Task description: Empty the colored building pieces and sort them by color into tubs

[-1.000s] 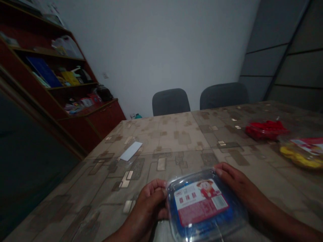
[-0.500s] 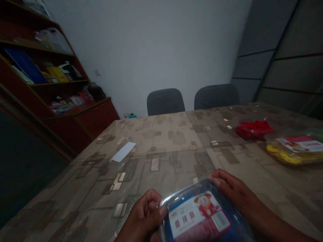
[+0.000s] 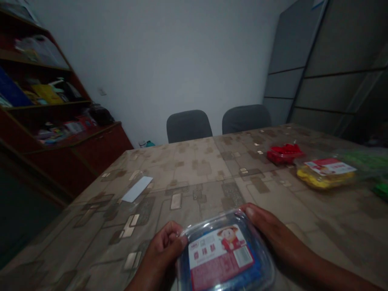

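Observation:
A clear plastic container (image 3: 263, 262) with a white and pink label on its lid sits low in the head view, with blue contents showing through it. My left hand (image 3: 165, 248) pinches its left edge between thumb and curled fingers. Along the far right corner and side, my right hand (image 3: 260, 226) grips it, the thumb on the rim and the other fingers mostly out of sight. The lid looks closed. The container's near edge is cut off by the bottom of the picture.
On the patterned tablecloth (image 3: 188, 218) lie a white strip (image 3: 138, 189) to the left and, to the right, a red-filled clear container (image 3: 285, 153) and a yellow-filled one (image 3: 325, 173). Green material (image 3: 366, 159) lies farther right. Two grey chairs (image 3: 189, 126) stand behind the table.
The view has turned slightly right, so the table and shelves appear shifted left. The container now shows more of its lid, still between both hands.

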{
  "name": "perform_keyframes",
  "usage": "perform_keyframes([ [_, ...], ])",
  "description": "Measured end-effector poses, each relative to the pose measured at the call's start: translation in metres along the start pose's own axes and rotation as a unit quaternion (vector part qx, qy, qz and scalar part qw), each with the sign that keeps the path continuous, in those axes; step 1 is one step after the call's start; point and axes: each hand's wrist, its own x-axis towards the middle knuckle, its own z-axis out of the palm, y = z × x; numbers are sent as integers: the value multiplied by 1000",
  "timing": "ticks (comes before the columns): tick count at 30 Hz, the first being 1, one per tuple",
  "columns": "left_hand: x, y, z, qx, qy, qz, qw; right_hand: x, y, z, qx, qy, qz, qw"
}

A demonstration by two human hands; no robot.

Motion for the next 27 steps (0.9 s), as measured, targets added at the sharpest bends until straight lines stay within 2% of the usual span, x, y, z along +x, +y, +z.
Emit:
perform_keyframes([
  [5, -2, 1, 2, 3, 38, -5, 999, 6, -1, -2, -46, 2, -16, 999],
  [10, -4, 4, 9, 26, 63, 12, 998, 10, 0, 3, -46, -2, -8, 999],
  [13, -5, 1, 10, 33, 70, 14, 997, 11, 1, 4, -61, 2, -39, 997],
  [19, -4, -5, 10, 50, 97, 41, 993, 13, 7, 6, -13, 15, -49, 999],
  [23, 1, 3, 12, 53, 89, 53, 993, 12, 8, 10, 34, 20, -20, 999],
  [27, 9, 12, 15, 60, 72, 56, 994, 7, 3, 5, -7, 7, -38, 999],
])
